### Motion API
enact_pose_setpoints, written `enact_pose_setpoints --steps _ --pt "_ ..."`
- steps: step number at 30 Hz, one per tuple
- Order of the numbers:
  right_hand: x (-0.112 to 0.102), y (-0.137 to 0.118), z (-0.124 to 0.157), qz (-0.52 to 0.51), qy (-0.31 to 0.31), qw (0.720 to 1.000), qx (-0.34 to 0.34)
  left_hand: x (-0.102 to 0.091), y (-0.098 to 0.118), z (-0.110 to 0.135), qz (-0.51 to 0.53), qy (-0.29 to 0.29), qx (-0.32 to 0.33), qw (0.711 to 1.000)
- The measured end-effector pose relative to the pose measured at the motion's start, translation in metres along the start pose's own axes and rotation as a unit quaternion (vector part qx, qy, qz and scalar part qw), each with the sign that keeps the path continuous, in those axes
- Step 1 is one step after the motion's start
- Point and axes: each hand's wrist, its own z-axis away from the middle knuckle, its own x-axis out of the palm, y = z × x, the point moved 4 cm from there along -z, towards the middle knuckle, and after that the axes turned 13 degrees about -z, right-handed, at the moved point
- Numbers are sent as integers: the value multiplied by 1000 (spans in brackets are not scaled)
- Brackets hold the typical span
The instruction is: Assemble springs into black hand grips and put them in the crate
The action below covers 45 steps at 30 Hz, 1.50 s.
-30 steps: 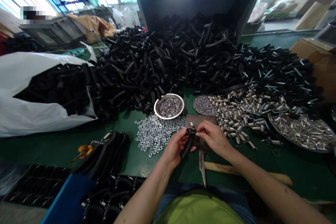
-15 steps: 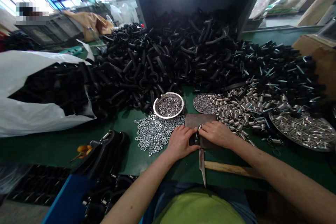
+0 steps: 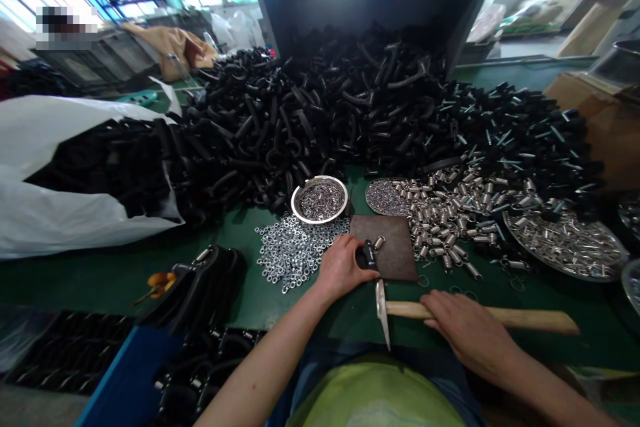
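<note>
My left hand (image 3: 343, 263) pinches a small black plastic part (image 3: 369, 257) against a square metal plate (image 3: 400, 253). A metal coil spring (image 3: 379, 243) lies beside that part on the plate. Over the wooden handle of a hammer (image 3: 530, 318) is my right hand (image 3: 467, 330), its fingers closing round the wood. The hammer's narrow metal head (image 3: 383, 317) points towards my body, just below the plate. Part of the handle is hidden under my right hand.
Loose nuts (image 3: 285, 253) lie left of the plate, below a round metal bowl (image 3: 320, 220) of small parts. Springs (image 3: 450, 220) are heaped to the right, near a tray of pins (image 3: 565, 247). Black handles (image 3: 310, 120) pile up behind, spilling from a grey bin (image 3: 370, 3).
My right hand has left the black part and spring on the plate and moved down and right onto the hammer handle. My left hand stays on the black part.
</note>
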Motion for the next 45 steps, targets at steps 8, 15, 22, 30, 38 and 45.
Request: enact_pose_setpoints --steps 8,15,22,30,38,45 --pt "-63 -26 -38 -153 198 968 13 -2 2 0 5 14 6 1000" --pt "-37 -12 -61 -135 128 977 101 -1 2 -1 11 6 0 1000" --pt "-21 2 -56 -66 92 987 112 -1 3 0 5 13 8 1000" --pt "15 9 12 38 111 993 -13 -4 -10 7 89 65 -108 988" --pt "17 -10 -20 -129 190 973 8 -16 25 38 333 51 -192 921" --pt "-11 -18 -86 -207 194 955 86 -23 31 31 306 -30 -33 951"
